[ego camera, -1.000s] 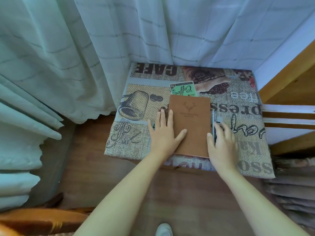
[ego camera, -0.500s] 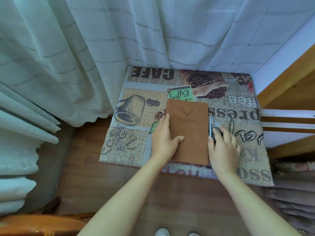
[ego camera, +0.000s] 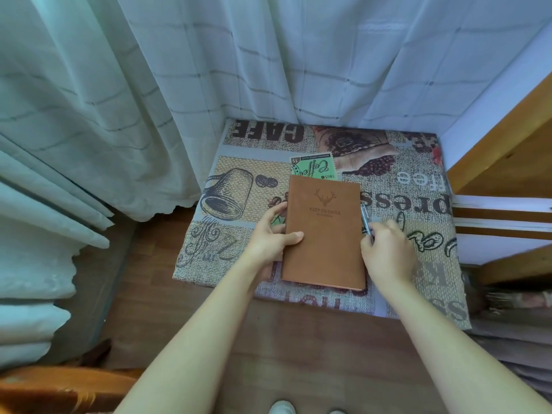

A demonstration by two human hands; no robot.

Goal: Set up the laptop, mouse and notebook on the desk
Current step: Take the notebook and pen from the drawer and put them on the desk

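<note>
- Bottom of frame: both forearms reach up from the lower edge over the wooden floor [ego camera: 185,318]; a shoe tip [ego camera: 280,408] shows at bottom centre.
- Left hand [ego camera: 270,239]: grasping the notebook [ego camera: 324,231] at its left edge, thumb on the cover, fingers curled at or under the edge.
- Right hand [ego camera: 388,249]: fingers bent around a pen [ego camera: 366,221] lying just beside the notebook's right edge. Looks like a pinch on the pen, but whether it is lifted off the cloth I cannot tell.
- Notebook: brown cover with a deer emblem, closed, lying flat at centre frame on the tabletop [ego camera: 239,249], near edge close to the front edge. Slightly skewed relative to the cloth print.
- Tabletop carries a coffee-print cloth; only the notebook and pen are on it.
- Progress, my read: notebook is on the tabletop, possibly being squared up or about to be moved. One of three items at best.
- Laptop: not in view. Mouse: not in view. Both remain to be placed.
- Room to the left and behind the notebook looks enough for a laptop; tight, though.
- Far: white checked curtain [ego camera: 239,70] hangs along the back edge, wooden frame [ego camera: 507,150] at right of frame.
</note>
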